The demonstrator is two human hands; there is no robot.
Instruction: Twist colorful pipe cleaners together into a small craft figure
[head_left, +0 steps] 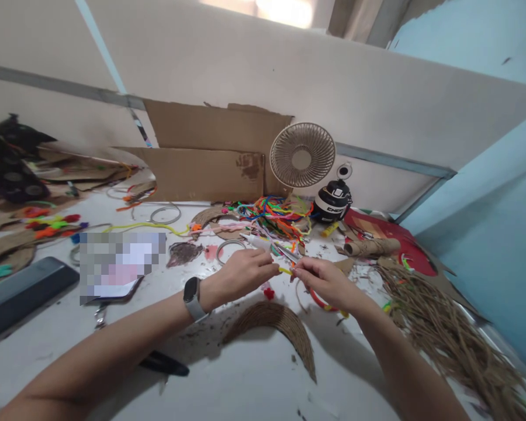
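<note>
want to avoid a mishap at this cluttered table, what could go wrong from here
The pointed metal tool close to the right hand could nick it. The thin yellow strip running across to the left hand might bend or slip. The small red flower lying nearby could get brushed aside.
</note>
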